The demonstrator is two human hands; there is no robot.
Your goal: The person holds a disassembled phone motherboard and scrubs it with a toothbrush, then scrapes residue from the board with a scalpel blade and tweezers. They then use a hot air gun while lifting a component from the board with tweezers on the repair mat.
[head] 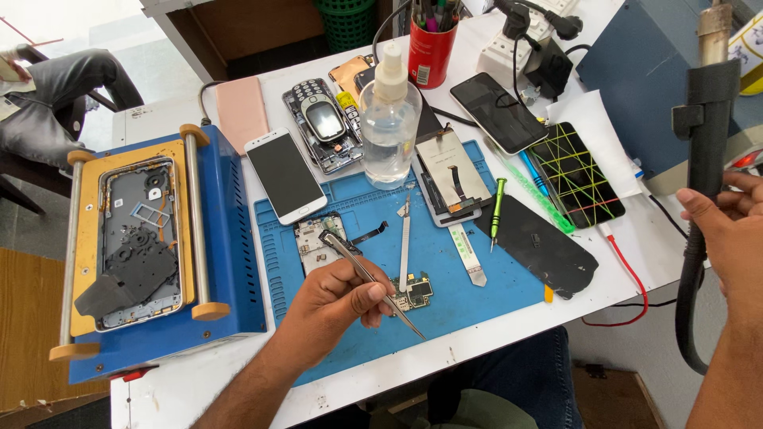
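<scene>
My left hand (330, 306) grips metal tweezers (372, 283) over the blue work mat (469, 294). The tweezer tips lie beside a small green circuit board (416, 291) on the mat. Away at the right, my right hand (727, 238) is closed around the black handle of a hot-air tool (703, 143), which stands upright beside the table with its hose hanging down.
A blue heating machine (230, 238) holding a phone frame stands left. On the table are a white phone (284, 176), a clear spray bottle (389, 127), a red pen cup (431, 52), a green screwdriver (497, 210), several phone screens and a power strip (517, 48).
</scene>
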